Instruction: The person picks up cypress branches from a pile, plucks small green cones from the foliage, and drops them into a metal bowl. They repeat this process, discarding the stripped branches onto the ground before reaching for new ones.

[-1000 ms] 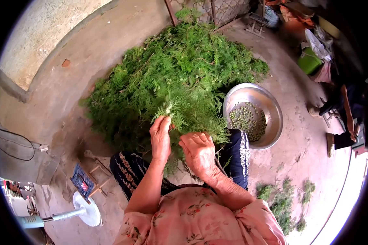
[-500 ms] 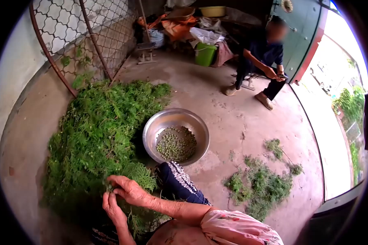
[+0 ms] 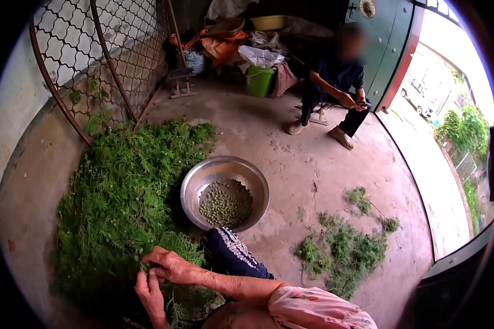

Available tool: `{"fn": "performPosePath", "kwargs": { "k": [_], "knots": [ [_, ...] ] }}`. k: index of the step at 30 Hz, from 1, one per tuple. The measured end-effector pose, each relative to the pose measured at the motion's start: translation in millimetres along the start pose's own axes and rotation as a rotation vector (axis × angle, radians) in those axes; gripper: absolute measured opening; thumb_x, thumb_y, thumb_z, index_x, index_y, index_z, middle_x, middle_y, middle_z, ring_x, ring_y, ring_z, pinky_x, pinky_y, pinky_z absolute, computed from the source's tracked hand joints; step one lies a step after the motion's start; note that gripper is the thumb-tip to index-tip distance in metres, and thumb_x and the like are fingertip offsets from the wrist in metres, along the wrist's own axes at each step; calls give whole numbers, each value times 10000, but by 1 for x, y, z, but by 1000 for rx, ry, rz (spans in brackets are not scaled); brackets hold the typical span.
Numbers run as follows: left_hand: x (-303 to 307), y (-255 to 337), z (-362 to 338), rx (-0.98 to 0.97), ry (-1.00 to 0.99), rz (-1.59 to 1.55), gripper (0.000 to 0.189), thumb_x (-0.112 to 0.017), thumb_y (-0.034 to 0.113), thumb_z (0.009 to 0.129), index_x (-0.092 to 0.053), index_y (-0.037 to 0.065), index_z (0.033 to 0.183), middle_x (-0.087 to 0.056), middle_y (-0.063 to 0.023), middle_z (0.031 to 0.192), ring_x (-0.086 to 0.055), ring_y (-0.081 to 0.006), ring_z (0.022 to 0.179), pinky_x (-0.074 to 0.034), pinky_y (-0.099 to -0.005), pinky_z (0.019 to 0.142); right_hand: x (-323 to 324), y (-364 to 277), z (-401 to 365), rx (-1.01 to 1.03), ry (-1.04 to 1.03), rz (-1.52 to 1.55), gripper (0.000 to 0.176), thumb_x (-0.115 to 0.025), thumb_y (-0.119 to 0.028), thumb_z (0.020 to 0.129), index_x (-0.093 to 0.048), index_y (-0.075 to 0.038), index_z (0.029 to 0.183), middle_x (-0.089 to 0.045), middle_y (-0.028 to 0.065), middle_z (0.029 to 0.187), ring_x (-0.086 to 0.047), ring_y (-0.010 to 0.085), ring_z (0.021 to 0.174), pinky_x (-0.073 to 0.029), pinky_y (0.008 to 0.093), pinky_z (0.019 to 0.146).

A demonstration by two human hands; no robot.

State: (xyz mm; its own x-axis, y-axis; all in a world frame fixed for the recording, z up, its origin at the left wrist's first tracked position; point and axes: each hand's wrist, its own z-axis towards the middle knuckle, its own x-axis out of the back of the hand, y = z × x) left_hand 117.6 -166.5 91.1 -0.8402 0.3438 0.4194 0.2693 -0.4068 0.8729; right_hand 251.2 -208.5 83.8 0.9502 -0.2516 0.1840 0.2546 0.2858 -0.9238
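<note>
My right hand (image 3: 173, 266) and my left hand (image 3: 150, 295) meet at the near edge of a big heap of green leafy branches (image 3: 126, 186). Both are closed, fingertips pinched together on a small green sprig (image 3: 142, 262), partly hidden by the fingers. One feathery frond (image 3: 181, 247) shows just beyond my right hand. Past my knee stands a wide metal basin (image 3: 260, 205), its bottom covered with small round green berries (image 3: 225, 203).
A smaller pile of cut sprigs (image 3: 346, 247) lies on the floor to the right. Someone in dark clothes (image 3: 335, 82) sits by the green door (image 3: 387, 49). A green bucket (image 3: 259, 82) stands at the back, and a wire mesh panel (image 3: 110, 60) leans at the left.
The camera view has shifted slightly, so the room sits a little lower and further left. My hands stay together on the sprig, with only small finger movement.
</note>
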Motion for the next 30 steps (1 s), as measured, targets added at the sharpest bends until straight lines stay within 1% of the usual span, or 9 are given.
{"fn": "performPosePath", "kwargs": {
  "k": [7, 9, 13, 15, 16, 18, 21, 25, 30],
  "knots": [
    [-1, -4, -6, 11, 28, 10, 215, -501, 155, 886, -471, 2, 739, -457, -32, 536, -430, -98, 481, -345, -255, 461, 0, 8, 2, 51, 8, 36, 244, -633, -159, 795, -532, -19, 967, -520, 110, 906, -538, 269, 854, -449, 347, 731],
    [-1, -4, -8, 38, 54, -13, 232, -502, 170, 892, -466, 6, 733, -432, -26, 533, -412, -90, 474, -336, -252, 453, 3, 5, 3, 33, -65, 87, 263, -652, -197, 783, -538, -22, 943, -518, 91, 910, -534, 242, 850, -445, 335, 716],
    [1, -3, -8, 52, 20, -16, 246, -509, 183, 892, -462, 9, 724, -409, -19, 529, -395, -87, 471, -323, -249, 445, 1, 16, 4, 1, -45, 133, 260, -657, -215, 787, -546, -22, 921, -532, 35, 866, -529, 177, 809, -437, 298, 693],
    [1, 1, -9, 83, 24, -47, 259, -516, 187, 889, -458, 11, 708, -399, -11, 531, -385, -83, 470, -310, -246, 437, -1, 20, 4, -126, -117, 449, 193, -661, -188, 790, -564, -37, 862, -538, -20, 768, -509, 115, 712, -434, 272, 603],
    [1, 5, -9, 83, 23, -49, 259, -516, 187, 889, -458, 11, 708, -399, -11, 531, -385, -83, 470, -310, -246, 437, 0, 19, 3, -128, -117, 448, 193, -661, -188, 790, -564, -37, 862, -538, -20, 768, -509, 115, 712, -434, 272, 603],
    [2, 10, -10, 111, 27, -78, 248, -523, 166, 876, -456, 10, 695, -397, -7, 546, -381, -80, 472, -298, -243, 433, 2, 16, 2, -293, -159, 653, 163, -640, -202, 816, -576, -57, 855, -534, -57, 722, -485, 58, 664, -416, 219, 538],
    [1, 1, -11, 137, 56, -133, 218, -521, 132, 853, -454, 8, 688, -388, -6, 560, -370, -78, 474, -296, -238, 433, 0, 16, 0, -305, -190, 670, 180, -624, -229, 829, -580, -65, 886, -534, -69, 772, -477, 31, 711, -413, 197, 561],
    [-1, 8, -11, 196, 71, -200, 189, -514, 115, 825, -450, 11, 681, -379, -8, 561, -358, -76, 471, -297, -238, 431, 0, 18, -1, -380, -188, 694, 199, -587, -256, 854, -559, -62, 887, -528, -62, 771, -469, 40, 703, -412, 202, 567],
    [-4, 4, -10, 235, 92, -289, 209, -509, 120, 805, -424, 27, 639, -364, 5, 561, -341, -74, 471, -290, -236, 426, -1, 7, -4, -354, -134, 595, 165, -578, -215, 862, -539, -60, 901, -515, -53, 775, -467, 43, 715, -410, 203, 573]
  ]
}}
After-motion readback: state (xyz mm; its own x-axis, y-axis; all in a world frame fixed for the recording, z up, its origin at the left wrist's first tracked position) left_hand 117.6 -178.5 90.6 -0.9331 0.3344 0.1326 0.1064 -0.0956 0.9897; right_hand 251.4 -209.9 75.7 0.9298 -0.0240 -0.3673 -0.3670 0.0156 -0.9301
